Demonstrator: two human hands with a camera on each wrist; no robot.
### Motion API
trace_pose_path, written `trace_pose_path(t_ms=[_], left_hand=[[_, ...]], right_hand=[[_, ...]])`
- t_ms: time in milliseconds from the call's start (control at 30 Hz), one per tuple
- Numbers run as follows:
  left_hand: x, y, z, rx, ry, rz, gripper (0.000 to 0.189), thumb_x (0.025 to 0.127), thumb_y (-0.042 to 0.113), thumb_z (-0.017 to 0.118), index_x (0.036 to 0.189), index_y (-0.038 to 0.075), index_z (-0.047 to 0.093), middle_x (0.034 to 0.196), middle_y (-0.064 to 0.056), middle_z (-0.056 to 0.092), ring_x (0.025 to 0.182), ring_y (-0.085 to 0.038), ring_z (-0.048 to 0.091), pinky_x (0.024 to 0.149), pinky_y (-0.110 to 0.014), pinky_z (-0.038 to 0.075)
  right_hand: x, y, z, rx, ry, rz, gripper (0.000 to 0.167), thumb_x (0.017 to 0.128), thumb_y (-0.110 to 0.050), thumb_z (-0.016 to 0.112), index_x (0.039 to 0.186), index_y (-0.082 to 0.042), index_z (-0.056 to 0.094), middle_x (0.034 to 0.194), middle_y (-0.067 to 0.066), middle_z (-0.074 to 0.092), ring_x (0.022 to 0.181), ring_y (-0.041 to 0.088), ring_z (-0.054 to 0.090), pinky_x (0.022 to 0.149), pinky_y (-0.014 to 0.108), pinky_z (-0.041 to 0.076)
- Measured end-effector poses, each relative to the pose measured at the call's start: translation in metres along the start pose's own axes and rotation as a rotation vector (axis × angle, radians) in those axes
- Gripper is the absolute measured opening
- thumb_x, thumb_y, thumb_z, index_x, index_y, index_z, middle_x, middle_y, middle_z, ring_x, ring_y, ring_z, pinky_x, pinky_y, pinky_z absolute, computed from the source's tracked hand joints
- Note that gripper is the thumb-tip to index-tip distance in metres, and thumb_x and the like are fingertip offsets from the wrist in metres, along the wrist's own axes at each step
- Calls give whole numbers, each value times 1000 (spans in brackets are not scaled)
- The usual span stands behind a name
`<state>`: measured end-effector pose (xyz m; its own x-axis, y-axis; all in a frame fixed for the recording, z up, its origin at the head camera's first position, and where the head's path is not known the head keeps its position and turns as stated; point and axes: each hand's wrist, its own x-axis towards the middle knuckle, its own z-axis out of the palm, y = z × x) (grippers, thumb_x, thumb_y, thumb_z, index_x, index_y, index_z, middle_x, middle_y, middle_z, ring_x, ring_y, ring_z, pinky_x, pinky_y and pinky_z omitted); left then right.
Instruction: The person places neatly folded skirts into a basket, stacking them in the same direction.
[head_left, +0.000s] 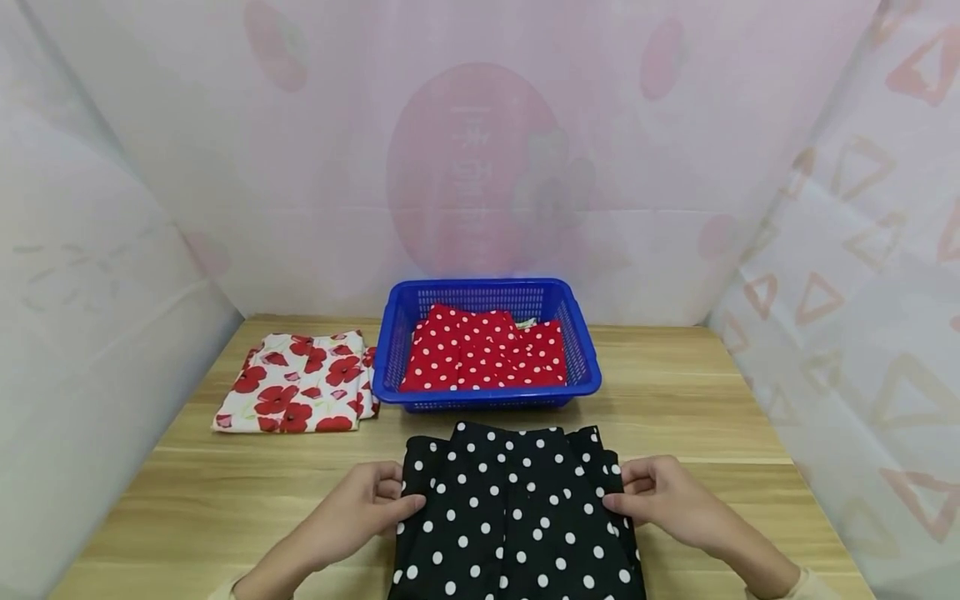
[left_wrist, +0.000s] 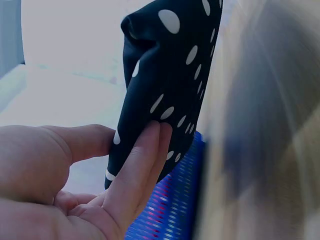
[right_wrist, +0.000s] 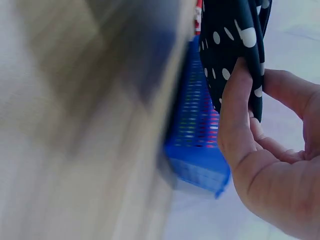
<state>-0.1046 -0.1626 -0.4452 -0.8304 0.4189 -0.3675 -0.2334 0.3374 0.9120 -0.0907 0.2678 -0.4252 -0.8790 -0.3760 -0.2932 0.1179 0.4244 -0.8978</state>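
A folded black garment (head_left: 517,508) with white polka dots is at the front middle in the head view. My left hand (head_left: 360,508) pinches its left edge between thumb and fingers. On the opposite side, my right hand (head_left: 671,504) pinches the right edge the same way. Both wrist views show the dark fabric (left_wrist: 160,75) between thumb and fingers, with the wooden surface to one side. Behind the garment stands a blue plastic basket (head_left: 487,400) holding a folded red garment (head_left: 487,350) with white dots.
Left of the basket, a folded white garment with red flowers (head_left: 292,383) lies on the wooden table (head_left: 675,375), its right side close to the basket. Pale printed curtains (head_left: 315,167) enclose the table at the back and both sides.
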Motion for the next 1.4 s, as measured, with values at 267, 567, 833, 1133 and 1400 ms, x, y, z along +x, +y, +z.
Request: trace_pose_path(t_ms=[267,567,833,1133,1400], left_hand=[[-11,38,-16,-30,-10,122,53,101,29,73,135,-10,57,116,-18,78,102,-28,79,84,-40,67],[30,72,-52,35,160,152,43,102,32,72,124,-3,64,104,-8,81,96,-20,78,91,-38,66],[89,96,-81,66,280,130,43,102,38,71,124,2,65,119,-11,79,99,-21,78,96,-40,64],[145,113,-97,104,369,166,32,106,21,63,125,-4,58,111,-13,69,87,-14,62,86,-30,61],[178,103,-95,368,485,223,32,103,12,63,125,-11,62,119,-28,72,108,-34,69,96,-44,59]], right_hand=[[-1,-46,-27,-106,10,-56,27,97,-21,76,94,3,65,84,4,66,75,13,69,74,33,65],[40,-83,-59,-139,110,-78,29,98,-24,77,105,3,69,89,2,73,85,12,71,84,32,65],[97,-108,-85,-160,204,-15,44,101,-26,73,128,6,64,127,14,70,114,23,70,108,44,58],[154,-115,-99,-150,340,26,47,102,-27,72,137,3,65,148,22,60,130,40,65,118,53,49],[190,-96,-89,-205,450,-5,44,102,-17,70,137,8,64,137,25,66,110,29,65,101,43,56]])
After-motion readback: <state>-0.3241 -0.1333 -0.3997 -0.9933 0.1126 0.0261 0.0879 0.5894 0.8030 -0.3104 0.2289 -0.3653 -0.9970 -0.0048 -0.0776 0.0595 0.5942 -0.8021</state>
